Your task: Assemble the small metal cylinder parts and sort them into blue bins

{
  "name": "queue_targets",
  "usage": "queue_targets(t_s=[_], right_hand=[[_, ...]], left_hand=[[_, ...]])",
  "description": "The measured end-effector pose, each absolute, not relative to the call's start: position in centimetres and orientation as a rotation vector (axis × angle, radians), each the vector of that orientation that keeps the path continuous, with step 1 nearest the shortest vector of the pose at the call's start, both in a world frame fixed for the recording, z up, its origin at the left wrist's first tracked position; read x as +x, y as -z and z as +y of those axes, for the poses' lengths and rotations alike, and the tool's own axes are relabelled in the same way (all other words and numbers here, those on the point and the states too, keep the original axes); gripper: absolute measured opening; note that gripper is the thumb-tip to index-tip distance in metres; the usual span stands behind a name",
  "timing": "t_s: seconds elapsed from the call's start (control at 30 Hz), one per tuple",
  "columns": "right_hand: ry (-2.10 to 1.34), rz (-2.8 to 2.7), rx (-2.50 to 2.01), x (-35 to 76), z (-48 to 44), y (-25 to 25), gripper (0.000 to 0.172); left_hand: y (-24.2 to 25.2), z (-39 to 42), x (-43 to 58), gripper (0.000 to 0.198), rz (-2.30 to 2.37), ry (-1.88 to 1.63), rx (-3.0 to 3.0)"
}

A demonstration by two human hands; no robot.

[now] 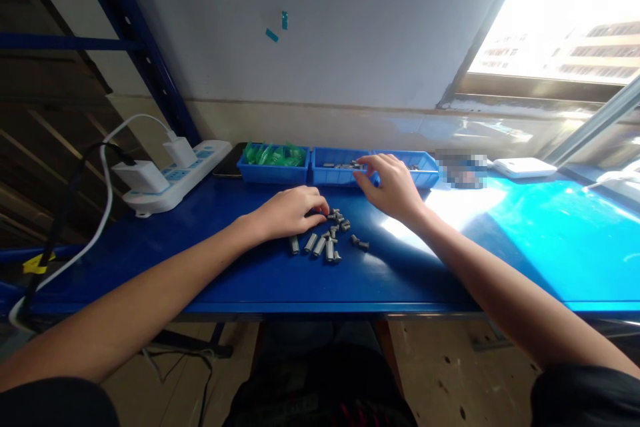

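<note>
My left hand (pixel 295 211) rests on the blue table with fingers curled, thumb and index closing at a short metal screw (pixel 331 216) on the edge of a loose pile. Below that hand lie several longer metal hex standoffs (pixel 319 246). Two more short flanged metal pieces (pixel 363 245) sit a little to the right. My right hand (pixel 391 181) is over the middle blue bin (pixel 337 176), its thumb and index apart at the front wall. Small metal parts (pixel 343 165) show inside that bin, partly hidden by the hand.
A left blue bin (pixel 273 174) holds green plastic bags (pixel 275 155); a right blue bin (pixel 427 178) contains small parts. A white power strip (pixel 175 188) with chargers and a dark phone-like slab (pixel 231 161) are at left. A white device (pixel 524 167) lies at right.
</note>
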State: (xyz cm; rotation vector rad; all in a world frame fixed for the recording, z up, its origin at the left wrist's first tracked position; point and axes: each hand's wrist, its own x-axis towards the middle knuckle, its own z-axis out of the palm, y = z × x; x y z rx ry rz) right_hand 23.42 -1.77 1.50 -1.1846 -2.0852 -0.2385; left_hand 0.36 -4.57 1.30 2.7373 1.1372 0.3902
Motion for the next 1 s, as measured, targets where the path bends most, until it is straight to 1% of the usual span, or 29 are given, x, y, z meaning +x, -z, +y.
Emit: queue_targets(t_s=[0.17, 0.33, 0.47, 0.6, 0.77, 0.9, 1.0], right_hand=[[0.127, -2.326, -0.977, 21.4, -3.3, -0.7, 0.021], [0.011, -2.418, -0.921, 21.1, -3.0, 0.5, 0.017], [-0.058, -2.454, -0.807, 21.4, -3.0, 0.2, 0.017], [-0.004, -2.453, -0.745, 21.5, -3.1, 0.1, 0.018], [0.055, -2.421, -0.732, 21.5, -3.1, 0.4, 0.014], [-0.032, -2.355, -0.760, 21.3, -3.4, 0.1, 0.011], [-0.141, -2.301, -0.786, 21.2, -3.6, -0.1, 0.013]], left_hand=[[-1.0, -4.5, 0.6, 0.019, 1.150, -0.433, 2.749], [-0.7, -4.5, 1.0, 0.015, 1.136, -0.449, 2.788], [-0.6, -4.3, 0.9, 0.014, 1.176, -0.609, 2.712], [-0.8, -4.1, 0.6, 0.017, 1.167, -0.806, 2.585], [-1.1, -4.3, 0.5, 0.017, 1.099, -0.861, 2.581], [-0.9, -4.5, 0.5, 0.018, 1.108, -0.889, 2.625], [-0.6, -4.6, 0.5, 0.021, 1.108, -0.933, 2.648]])
